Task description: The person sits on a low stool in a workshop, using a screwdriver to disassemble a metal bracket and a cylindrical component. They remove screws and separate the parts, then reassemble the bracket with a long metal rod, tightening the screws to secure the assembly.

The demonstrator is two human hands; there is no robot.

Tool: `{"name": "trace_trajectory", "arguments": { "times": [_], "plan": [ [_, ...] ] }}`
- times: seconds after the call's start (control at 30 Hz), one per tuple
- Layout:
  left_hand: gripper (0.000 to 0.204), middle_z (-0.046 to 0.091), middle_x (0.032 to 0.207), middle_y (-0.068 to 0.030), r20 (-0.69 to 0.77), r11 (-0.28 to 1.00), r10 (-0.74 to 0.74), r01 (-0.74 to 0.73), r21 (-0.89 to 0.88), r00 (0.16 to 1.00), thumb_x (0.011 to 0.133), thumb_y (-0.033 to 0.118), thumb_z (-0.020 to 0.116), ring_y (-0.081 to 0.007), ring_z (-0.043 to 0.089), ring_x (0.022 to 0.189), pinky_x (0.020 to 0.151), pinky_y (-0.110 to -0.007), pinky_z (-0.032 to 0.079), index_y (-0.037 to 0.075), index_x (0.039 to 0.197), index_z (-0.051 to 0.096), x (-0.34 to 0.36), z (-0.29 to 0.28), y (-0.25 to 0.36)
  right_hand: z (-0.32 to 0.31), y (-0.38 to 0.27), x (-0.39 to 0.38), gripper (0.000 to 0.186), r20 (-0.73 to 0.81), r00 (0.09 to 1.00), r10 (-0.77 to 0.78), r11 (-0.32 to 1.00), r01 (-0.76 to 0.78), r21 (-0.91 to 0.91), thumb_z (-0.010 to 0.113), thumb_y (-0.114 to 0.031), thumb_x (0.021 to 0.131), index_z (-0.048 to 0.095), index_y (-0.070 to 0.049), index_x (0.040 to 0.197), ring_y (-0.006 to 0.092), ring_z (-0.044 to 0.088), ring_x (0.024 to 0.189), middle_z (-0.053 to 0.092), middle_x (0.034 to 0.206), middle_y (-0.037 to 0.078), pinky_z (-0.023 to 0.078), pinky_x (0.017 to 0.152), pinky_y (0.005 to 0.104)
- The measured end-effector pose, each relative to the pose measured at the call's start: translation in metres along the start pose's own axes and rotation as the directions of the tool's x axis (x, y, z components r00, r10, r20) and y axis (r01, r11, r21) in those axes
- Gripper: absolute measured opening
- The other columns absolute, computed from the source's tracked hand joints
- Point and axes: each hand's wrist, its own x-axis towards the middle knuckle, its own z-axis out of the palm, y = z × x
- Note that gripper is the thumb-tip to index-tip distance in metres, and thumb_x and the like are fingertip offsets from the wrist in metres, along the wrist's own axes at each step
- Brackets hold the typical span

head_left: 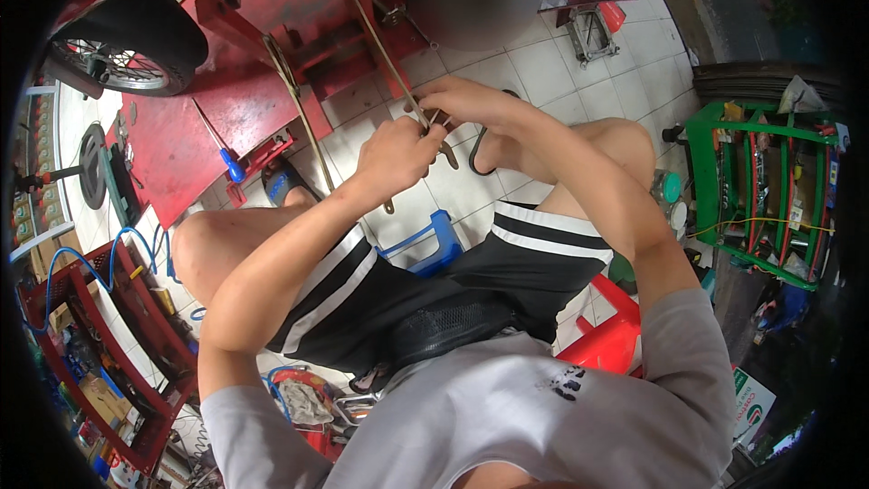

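Both hands meet in front of me over the tiled floor, at a long, thin, brass-coloured metal bar (385, 43). It slants down from the red metal stand (262, 18) and ends in a flattened tip just past my fingers. My left hand (396, 156) is closed on the bar near this lower end. Curled over the same spot is my right hand (466, 101), its fingertips pinched by a small thin pin-like piece (437, 115). What exactly the right fingers grip is hidden. A second brass-coloured bar (312, 131) hangs down to the left, untouched.
A blue-handled screwdriver (230, 163) lies on the stand's red plate. The motorcycle wheel (136, 68) is at the upper left. A blue plastic stool (439, 244) sits between my legs. A green rack (760, 190) stands right, a dark red tool rack (100, 353) left, near a blue hose (68, 254).
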Motion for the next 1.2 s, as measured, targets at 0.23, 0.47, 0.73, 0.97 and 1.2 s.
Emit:
{"name": "trace_trajectory", "arguments": {
  "times": [0.23,0.47,0.73,0.97,1.2],
  "plan": [
    [0.056,0.066,0.066,-0.0204,-0.167,0.989,0.105,-0.084,0.124,0.980,0.094,0.042,0.043,-0.0378,0.068,0.071,0.072,-0.048,0.052,-0.004,0.074,0.070,-0.007,0.005,0.003,-0.072,0.017,0.043,0.033,-0.148,0.967,0.206,0.735,-0.253,-0.630,0.059,-0.027,0.090,0.071,-0.001,0.107,0.0190,0.069,0.078,0.072,0.084,0.011,0.057,0.073,0.0346],
    [0.056,0.066,0.076,-0.0295,-0.152,0.985,0.138,-0.119,0.128,0.979,0.095,0.042,0.045,-0.0459,0.067,0.081,0.078,-0.052,0.053,-0.006,0.078,0.069,-0.013,-0.002,0.017,-0.159,0.087,0.159,0.028,-0.275,0.785,-0.554,0.310,-0.112,-0.944,0.059,-0.014,0.082,0.073,-0.010,0.106,0.0365,0.069,0.094,0.072,0.098,0.019,0.055,0.085,0.0450],
    [0.056,0.062,0.064,-0.0275,-0.105,0.993,0.117,-0.114,0.031,0.988,0.097,0.039,0.046,-0.0464,0.065,0.069,0.072,-0.051,0.054,-0.006,0.071,0.068,-0.027,-0.020,0.027,-0.153,0.101,0.216,0.030,-0.384,0.747,-0.542,0.439,-0.138,-0.888,0.055,-0.008,0.082,0.072,-0.007,0.107,0.0394,0.067,0.099,0.070,0.102,0.022,0.053,0.090,0.0482],
    [0.056,0.062,0.063,-0.0257,-0.065,0.995,0.100,-0.100,0.012,0.993,0.097,0.039,0.045,-0.0449,0.065,0.068,0.072,-0.051,0.053,-0.004,0.070,0.069,-0.024,-0.019,0.025,-0.154,0.089,0.211,0.030,-0.337,0.802,-0.493,0.293,-0.212,-0.932,0.063,-0.011,0.077,0.072,-0.007,0.105,0.0389,0.068,0.095,0.071,0.096,0.020,0.053,0.087,0.0466],
    [0.057,0.061,0.057,-0.0212,-0.121,0.977,0.211,-0.207,0.045,0.970,0.097,0.041,0.044,-0.0414,0.065,0.067,0.069,-0.049,0.053,-0.002,0.073,0.072,-0.018,-0.014,0.015,-0.175,0.027,0.134,0.026,-0.254,0.755,-0.605,0.277,-0.099,-0.956,0.072,-0.015,0.072,0.075,-0.008,0.096,0.0341,0.069,0.087,0.073,0.093,0.015,0.056,0.081,0.0417]
  ]
}}
